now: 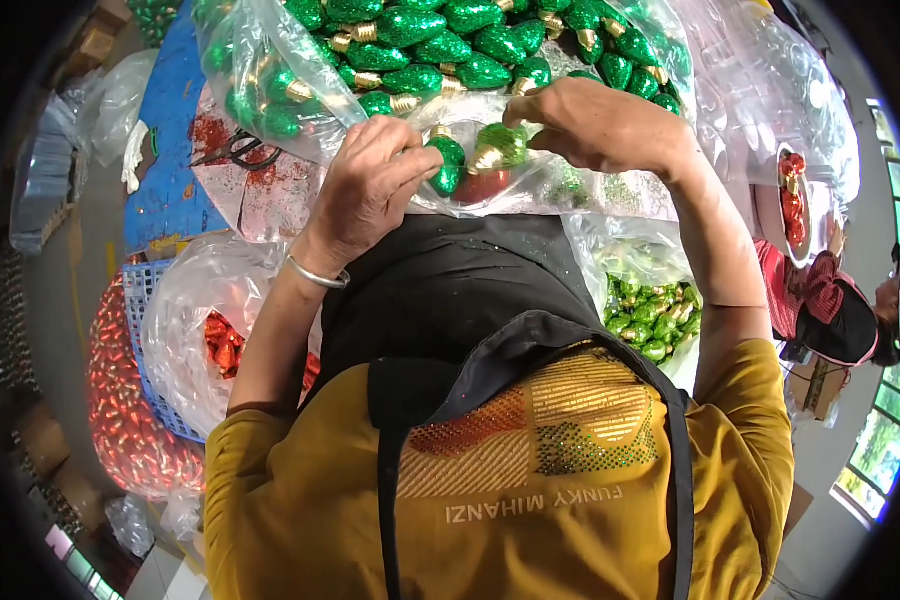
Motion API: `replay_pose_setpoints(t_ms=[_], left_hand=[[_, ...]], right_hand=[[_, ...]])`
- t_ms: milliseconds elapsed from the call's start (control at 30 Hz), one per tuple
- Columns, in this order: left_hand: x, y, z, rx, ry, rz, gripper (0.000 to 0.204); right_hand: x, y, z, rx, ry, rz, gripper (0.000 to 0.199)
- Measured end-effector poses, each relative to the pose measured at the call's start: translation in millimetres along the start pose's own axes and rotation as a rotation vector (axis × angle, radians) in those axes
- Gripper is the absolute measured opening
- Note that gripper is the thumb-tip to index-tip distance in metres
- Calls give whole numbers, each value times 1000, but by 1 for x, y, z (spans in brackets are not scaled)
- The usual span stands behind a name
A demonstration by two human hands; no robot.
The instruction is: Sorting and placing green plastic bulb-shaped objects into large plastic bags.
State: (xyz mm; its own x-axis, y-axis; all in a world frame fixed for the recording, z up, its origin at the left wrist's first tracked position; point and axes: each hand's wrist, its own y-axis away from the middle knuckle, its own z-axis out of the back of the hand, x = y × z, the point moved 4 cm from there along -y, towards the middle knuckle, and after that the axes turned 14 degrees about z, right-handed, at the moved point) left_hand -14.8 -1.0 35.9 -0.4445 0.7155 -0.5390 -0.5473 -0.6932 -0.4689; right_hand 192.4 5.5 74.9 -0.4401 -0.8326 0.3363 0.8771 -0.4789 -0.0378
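Observation:
My left hand (375,178), with a metal bangle at the wrist, is closed with its fingertips against a dark green glitter bulb ornament (449,168), gold cap upward. Opposite it, my right hand (610,125) reaches in from the right, its curled fingertips at the end of a lighter green bulb ornament (502,146). That bulb looks slightly blurred and tilted, its gold cap toward the lower left. Just under it lies a red bulb ornament (488,186), partly covered. All three are close together at the table's near edge, in front of a clear plastic bag.
Many green glitter bulbs (440,48) fill the clear bag ahead. Black-handled scissors (240,150) lie on the left, beside red glitter. Light green bulbs (655,315) sit in a bag at lower right; a blue basket (140,300) stands at left. Another person (830,305) sits far right.

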Motion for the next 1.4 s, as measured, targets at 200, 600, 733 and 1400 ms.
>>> replay_pose_setpoints(t_ms=[200,600,733,1400], left_hand=[[2,-5,-7,57,-17,-30,11],[1,3,-11,9,11,-91,18],[0,3,-11,-10,16,-109,19],[-2,5,-23,-44,104,-38,21]], right_hand=[[-8,-29,-14,283,-75,-50,36],[-34,-63,-56,448,-173,-107,37],[-26,-66,-60,331,-189,-35,41],[-9,-74,-95,536,319,441,41]])
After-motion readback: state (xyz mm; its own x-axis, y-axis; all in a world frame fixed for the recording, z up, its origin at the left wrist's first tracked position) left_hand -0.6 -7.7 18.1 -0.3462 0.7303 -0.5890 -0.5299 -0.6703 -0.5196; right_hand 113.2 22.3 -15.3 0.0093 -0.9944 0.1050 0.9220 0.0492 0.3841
